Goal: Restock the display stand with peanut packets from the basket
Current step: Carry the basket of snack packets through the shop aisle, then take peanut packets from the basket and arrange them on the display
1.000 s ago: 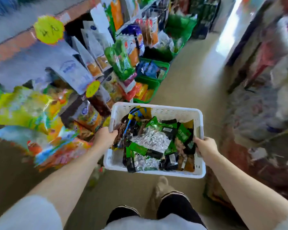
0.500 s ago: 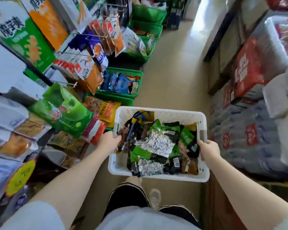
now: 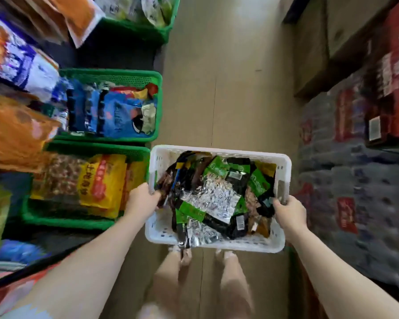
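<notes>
The person holds a white basket point(image 3: 283, 171) with both arms stretched forward and down, above the floor point(image 3: 235, 88). The left hand point(image 3: 141, 200) grips the left rim of the basket: its fingers curl over the edge and go inside, and the thumb stays on the outer wall. The right hand point(image 3: 290, 212) grips the right rim in the same way, with the fingertips bent over the edge near a handle slot. Both forearms are bare and almost straight.

The basket is a rectangle of hard plastic with rounded corners and small holes in its walls. Inside it the packets point(image 3: 219, 194) lie in a loose heap, some green, some black, some of wrinkled silver foil that shines.

To the left of the basket, just beside it, stands a green crate point(image 3: 92, 147) of plastic mesh with yellow bags point(image 3: 101, 183), through which nuts can be seen. Behind that crate is a second green crate point(image 3: 115, 74) with glossy blue bags point(image 3: 115, 116). To the right of the basket stand blurred red cartons point(image 3: 396, 88).
</notes>
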Demonstrator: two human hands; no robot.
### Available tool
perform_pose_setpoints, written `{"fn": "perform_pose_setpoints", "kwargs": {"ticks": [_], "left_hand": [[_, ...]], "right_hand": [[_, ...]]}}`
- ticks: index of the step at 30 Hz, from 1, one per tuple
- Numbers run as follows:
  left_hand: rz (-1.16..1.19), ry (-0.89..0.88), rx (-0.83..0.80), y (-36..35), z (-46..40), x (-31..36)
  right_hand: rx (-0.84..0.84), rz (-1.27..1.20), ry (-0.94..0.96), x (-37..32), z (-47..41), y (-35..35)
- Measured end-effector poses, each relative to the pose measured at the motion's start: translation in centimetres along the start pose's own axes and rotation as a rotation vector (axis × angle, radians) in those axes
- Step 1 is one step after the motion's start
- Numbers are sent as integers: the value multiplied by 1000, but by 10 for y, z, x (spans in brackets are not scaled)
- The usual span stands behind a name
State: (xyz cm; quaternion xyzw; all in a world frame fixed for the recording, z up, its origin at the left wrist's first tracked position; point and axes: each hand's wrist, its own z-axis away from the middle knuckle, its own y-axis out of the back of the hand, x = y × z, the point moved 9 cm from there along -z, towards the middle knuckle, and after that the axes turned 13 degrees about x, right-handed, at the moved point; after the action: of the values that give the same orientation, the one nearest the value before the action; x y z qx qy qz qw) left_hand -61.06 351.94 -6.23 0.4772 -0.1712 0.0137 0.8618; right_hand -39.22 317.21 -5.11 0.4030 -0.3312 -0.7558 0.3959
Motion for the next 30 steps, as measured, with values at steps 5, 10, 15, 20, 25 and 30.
{"fn": "perform_pose_setpoints", "kwargs": {"ticks": [5, 10, 15, 20, 25, 30], "left_hand": [[-48, 18, 10, -109, -95, -3], [-101, 24, -18, -225, -174, -28], [-128, 9, -142, -297, -208, -54], [-187, 31, -113, -290, -202, -49], [-206, -270, 111, -252, -181, 2], [-173, -327, -54, -279, -184, 25]], "right_hand": [[-35, 97, 23, 10, -98, -113], [-129, 186, 23, 47, -185, -231], [-134, 173, -14, 72, -223, -298], [-93, 255, -4, 64, -227, -293], [77, 181, 257, 8, -193, -251], [-360, 188, 136, 7, -148, -327]]}}
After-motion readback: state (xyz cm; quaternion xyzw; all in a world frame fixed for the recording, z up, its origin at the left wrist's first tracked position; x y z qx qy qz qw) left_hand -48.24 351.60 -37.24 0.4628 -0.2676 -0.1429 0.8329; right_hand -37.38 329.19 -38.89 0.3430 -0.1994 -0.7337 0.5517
